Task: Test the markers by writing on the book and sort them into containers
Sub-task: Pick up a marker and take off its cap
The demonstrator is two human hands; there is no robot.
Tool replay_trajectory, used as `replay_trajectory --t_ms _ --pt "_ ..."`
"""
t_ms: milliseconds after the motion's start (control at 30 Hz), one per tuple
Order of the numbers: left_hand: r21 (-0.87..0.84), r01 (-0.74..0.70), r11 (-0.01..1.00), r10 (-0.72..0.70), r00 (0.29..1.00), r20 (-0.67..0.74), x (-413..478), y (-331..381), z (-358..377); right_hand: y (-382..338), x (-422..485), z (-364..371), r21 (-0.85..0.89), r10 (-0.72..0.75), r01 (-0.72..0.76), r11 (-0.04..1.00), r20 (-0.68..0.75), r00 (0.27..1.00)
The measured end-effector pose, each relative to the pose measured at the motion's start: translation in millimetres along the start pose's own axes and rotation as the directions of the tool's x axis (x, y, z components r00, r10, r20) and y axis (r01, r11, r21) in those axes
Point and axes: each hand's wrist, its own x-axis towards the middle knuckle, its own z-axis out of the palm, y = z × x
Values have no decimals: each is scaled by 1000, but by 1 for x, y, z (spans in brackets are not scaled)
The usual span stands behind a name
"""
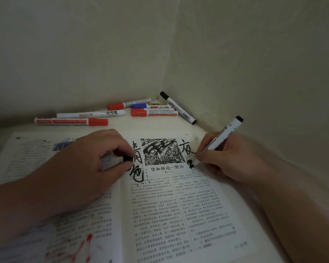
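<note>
Book written on in black.
On it, a cap is pinched by the left hand, a marker by the right hand.

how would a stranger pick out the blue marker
Past the open book, look to the corner where the walls meet. Of the markers lying there, the blue marker sits between two red-capped markers. Only it has a blue cap.

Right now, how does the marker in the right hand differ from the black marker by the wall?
The held marker, gripped by the right hand, stands tilted, its tip on the book; the wall marker lies flat. The held marker is uncapped, a black cap pinched in the left hand; the wall marker is capped. Both have white barrels.
</note>
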Motion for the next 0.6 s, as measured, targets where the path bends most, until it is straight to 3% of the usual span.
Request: replay_trajectory --t_ms 333,600 --pt "-13 6 1000 -6 1000 -3 -1 2 0 0 -3 1 -10 -25 26 1000 76 997" --pt "0 20 1000 -20 1000 6 -1 2 -1 0 -2 -1 -4 -13 12 1000 -10 1000"
